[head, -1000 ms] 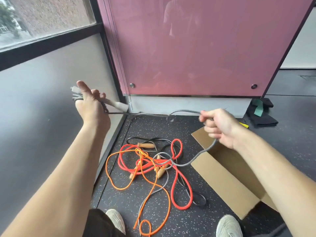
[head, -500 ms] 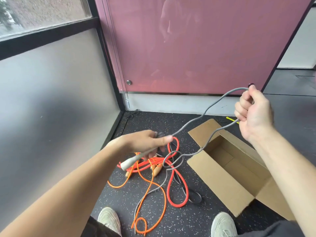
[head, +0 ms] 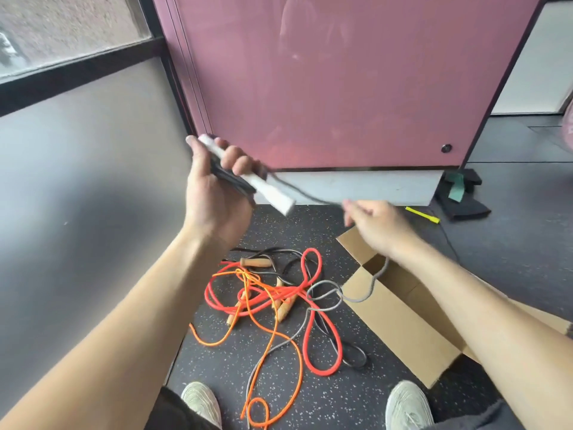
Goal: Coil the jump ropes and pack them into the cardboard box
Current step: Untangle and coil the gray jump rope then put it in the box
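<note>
Left hand point(head: 214, 193) gripping white handle point(head: 273, 193) and coiled gray rope point(head: 382, 270), right hand point(head: 376, 226) (blurred) closed around same rope, cardboard box point(head: 400, 330) at right

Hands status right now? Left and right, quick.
Left hand: closed, gripping the white handle plus coiled loops of grey rope.
Right hand: closed on the grey rope; blurred, so the exact finger grip is unclear.
</note>
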### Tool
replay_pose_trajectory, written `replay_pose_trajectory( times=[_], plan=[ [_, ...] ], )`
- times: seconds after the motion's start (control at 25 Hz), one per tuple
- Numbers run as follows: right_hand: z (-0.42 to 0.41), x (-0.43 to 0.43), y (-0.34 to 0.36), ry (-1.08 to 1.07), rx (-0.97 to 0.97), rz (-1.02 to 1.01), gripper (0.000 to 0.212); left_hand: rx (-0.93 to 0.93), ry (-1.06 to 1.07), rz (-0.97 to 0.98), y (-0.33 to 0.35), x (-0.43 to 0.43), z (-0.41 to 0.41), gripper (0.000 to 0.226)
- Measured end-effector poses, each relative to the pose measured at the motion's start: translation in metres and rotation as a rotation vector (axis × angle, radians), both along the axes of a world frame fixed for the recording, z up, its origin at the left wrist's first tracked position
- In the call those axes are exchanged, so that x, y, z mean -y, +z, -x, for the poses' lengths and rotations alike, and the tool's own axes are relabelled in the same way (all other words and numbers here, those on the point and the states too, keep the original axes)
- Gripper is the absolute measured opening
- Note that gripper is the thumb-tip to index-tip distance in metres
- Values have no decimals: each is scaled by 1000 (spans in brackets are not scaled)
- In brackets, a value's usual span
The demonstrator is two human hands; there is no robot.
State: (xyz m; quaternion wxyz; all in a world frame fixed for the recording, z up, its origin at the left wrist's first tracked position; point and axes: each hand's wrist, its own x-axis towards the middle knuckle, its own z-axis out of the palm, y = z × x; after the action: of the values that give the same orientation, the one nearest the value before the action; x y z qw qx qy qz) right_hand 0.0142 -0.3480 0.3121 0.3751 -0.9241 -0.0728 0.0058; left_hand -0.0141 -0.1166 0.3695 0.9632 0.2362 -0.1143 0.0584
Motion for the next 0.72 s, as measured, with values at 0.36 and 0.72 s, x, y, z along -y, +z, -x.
replay_pose_trajectory(
  times=[0.36, 0.72],
  plan=[
    [34, -49, -2, 619, 140, -45, 44, -258, 634, -1460, -65, -47, -25, 28],
    [2, -31, -8, 216, 538, -252, 56, -101, -834, -890, -37, -8, 19, 56]
  ],
)
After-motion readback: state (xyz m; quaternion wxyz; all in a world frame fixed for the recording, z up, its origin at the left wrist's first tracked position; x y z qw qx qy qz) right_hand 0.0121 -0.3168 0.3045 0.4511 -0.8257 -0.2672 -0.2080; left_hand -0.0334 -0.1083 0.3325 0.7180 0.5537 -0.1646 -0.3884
